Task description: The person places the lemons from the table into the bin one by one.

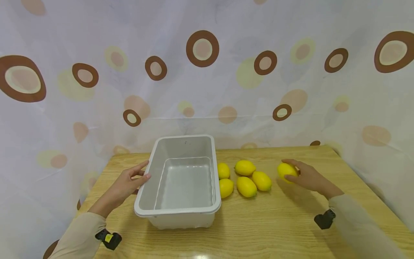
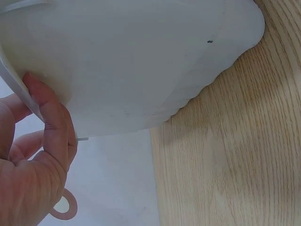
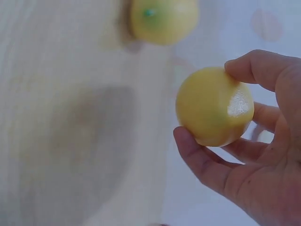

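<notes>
A whitish-grey plastic tub stands on the table with its inside bare. At its left rim, my left hand pinches the edge; the left wrist view has the fingers curled under the lip of the tub. My right hand holds a yellow lemon between thumb and fingers, to the right of the other lemons. In the right wrist view this lemon is raised over the table, its shadow below. Several more lemons lie just right of the tub, two partly hidden by its side.
A wooden table carries everything. Behind it and at both sides hangs a pale curtain with brown and beige circles. In the right wrist view another lemon lies beyond the held one.
</notes>
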A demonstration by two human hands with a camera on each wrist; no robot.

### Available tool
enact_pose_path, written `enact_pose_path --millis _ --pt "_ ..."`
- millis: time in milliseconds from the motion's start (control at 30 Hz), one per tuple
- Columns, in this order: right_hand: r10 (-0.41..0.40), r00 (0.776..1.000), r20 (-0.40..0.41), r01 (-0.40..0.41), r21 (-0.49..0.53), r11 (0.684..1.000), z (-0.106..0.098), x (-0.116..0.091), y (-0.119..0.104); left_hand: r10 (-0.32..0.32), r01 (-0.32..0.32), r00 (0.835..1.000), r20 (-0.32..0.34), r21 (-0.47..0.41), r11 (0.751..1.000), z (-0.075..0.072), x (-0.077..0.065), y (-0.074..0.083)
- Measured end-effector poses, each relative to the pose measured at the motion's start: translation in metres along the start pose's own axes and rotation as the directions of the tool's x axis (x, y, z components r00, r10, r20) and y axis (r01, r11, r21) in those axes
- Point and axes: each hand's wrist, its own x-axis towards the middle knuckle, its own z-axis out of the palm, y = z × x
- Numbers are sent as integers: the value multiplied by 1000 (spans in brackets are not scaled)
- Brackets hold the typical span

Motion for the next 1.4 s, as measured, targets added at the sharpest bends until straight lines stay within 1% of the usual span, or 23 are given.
enact_pose_path --millis 167,333,467,600,733,800,933,1033,1133,1233,1400 --pt "-16 1000 -18 16 -13 1000 -25 5 -38 -3 3 1000 1 -2 1000 1 1 1" --pt "-78 997 -30 77 -30 997 -43 20 -86 -2 2 1000 2 -5 1000 2 2 0" --pt "-134 991 -18 134 -12 991 -48 38 -132 1 -1 1000 0 -1 1000 2 4 -1" --pt "-201 979 8 201 43 979 -45 58 -180 0 0 1000 2 0 1000 3 4 0" --pt "-270 963 25 269 49 962 -35 75 -229 1 -1 1000 5 -5 1000 4 4 1" --pt "-295 955 26 294 35 955 -29 83 -251 3 -3 1000 6 -9 1000 4 4 2" --pt "-300 953 43 301 -6 954 -14 99 -279 5 -5 1000 7 -11 1000 5 5 2" --pt "-283 957 65 284 -15 959 0 112 -291 4 -4 1000 12 -10 1000 4 5 1" --pt "-263 961 81 263 12 965 18 123 -298 6 -5 1000 18 -10 1000 2 4 1" --pt "-245 966 78 244 22 969 36 132 -303 4 -4 1000 19 -3 1000 0 1 1" --pt "-199 978 64 197 44 979 65 141 -306 1 -1 1000 23 5 1000 -1 -1 1"
